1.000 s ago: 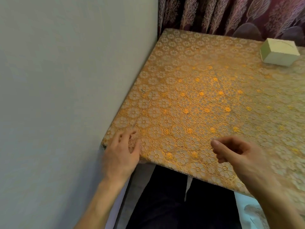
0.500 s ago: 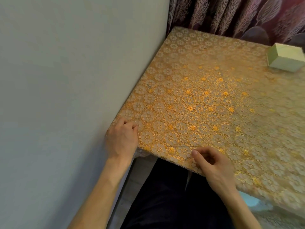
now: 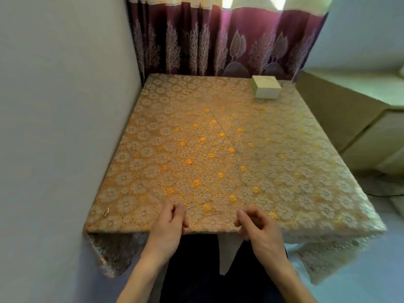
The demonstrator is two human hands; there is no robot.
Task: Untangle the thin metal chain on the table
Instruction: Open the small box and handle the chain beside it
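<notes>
Head view has my left hand (image 3: pixel 168 224) at the near edge of the worktop (image 3: pixel 306 149). Its fingers are curled and the fingertips (image 3: pixel 178 207) are drawn against the thumb as if pinching. Whatever might sit in that pinch is too fine to see, so I cannot tell whether it holds anything. My right hand (image 3: pixel 260 230) is just to the right of it, also at the near edge. Its thumb points forward over the surface and the other fingers curl inward beneath it. I cannot tell whether they grip something or merely rest there.

A faint line (image 3: pixel 203 203) crosses the surface between the two hands. It could be a strand or a crease.

The only metal I can pick out is a small gold-coloured glint, apparently the chain (image 3: pixel 106 212). It lies on the worktop near the front left corner, well to the left of my left hand and touching neither hand.

A lace cloth (image 3: pixel 109 254) with an orange flower pattern covers the whole worktop and hangs over the front edge. A pale box (image 3: pixel 265 87) stands at the far right corner. A grey wall (image 3: pixel 54 106) runs along the left side, and a maroon curtain (image 3: pixel 207 40) with a leaf print hangs behind the far edge. My lap (image 3: pixel 196 276), in dark fabric, shows below the near edge.
</notes>
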